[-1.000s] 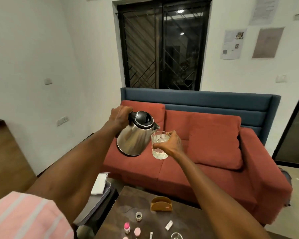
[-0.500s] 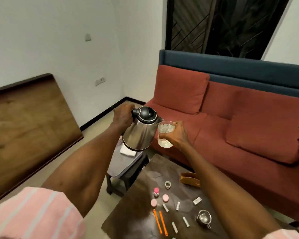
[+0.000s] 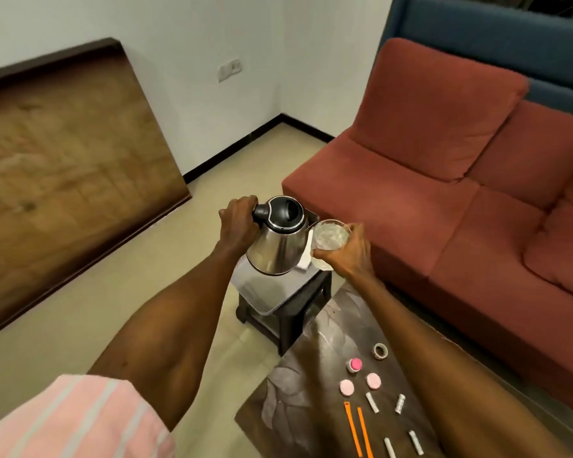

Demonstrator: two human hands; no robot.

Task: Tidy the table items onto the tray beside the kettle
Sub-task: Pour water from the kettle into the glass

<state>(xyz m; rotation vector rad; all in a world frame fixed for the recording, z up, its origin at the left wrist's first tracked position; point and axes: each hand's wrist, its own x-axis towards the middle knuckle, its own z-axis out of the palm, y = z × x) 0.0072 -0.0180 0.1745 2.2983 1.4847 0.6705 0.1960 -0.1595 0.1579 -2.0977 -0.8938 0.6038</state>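
Holding the steel kettle by its black handle, the left grip is wrapped tight around it, with the kettle tipped toward the right and its spout next to the rim of a clear glass. The right grip is curled around that glass from the near side, fingers pressed on its wall. Both are held in the air above a grey tray that lies on a small dark stool; a white cloth lies on the tray under the kettle. Well below the grips, on the dark desk, lie a tape roll, a pink-capped bottle, two pink discs, two orange strips and several small white packets.
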